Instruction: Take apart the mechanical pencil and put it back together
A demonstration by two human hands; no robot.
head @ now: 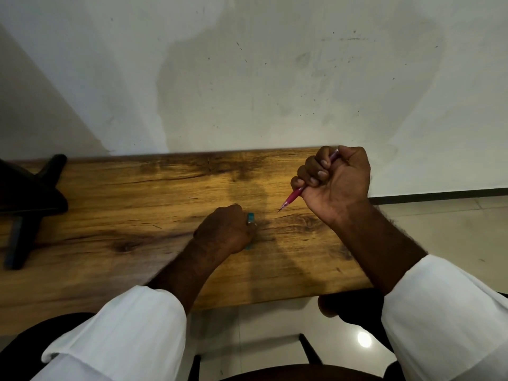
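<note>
right hand fisted around pink pencil, raised above wooden table, tip slanting down-left. left hand resting knuckles-up on table, curled over small teal piece; grip on it impossible to tell.

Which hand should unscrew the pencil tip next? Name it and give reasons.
Left. The right hand already grips the pink mechanical pencil in a fist, tip pointing toward the left hand, which rests on the table.
</note>
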